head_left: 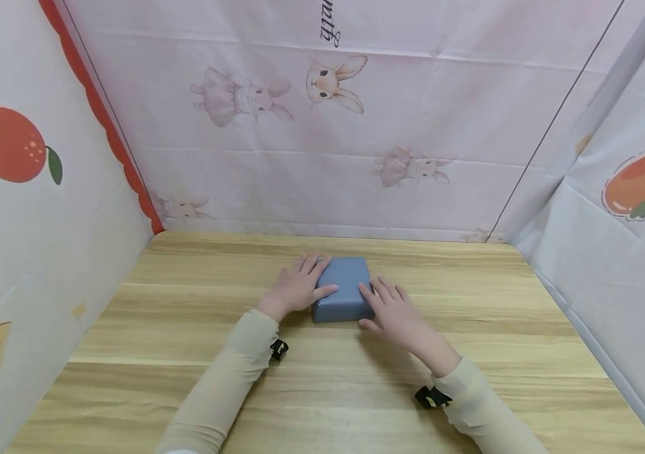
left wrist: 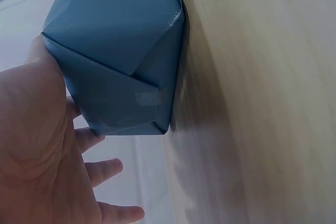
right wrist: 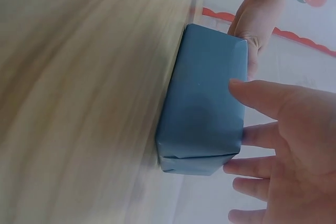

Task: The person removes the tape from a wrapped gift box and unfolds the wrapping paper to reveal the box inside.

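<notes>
A box wrapped in blue-grey paper lies flat on the wooden table. My left hand rests on its left side, thumb across the top and fingers spread along the far left edge. At the right edge is my right hand, its index fingertip on the top and the other fingers spread out. The left wrist view shows the box's folded end with a small piece of clear tape. From the right wrist, the long side of the box is visible, with straight fingers close by it.
The wooden table ends at a pink rabbit-print cloth behind the box. White fruit-print cloths hang at the left and right. Black straps sit at both wrists.
</notes>
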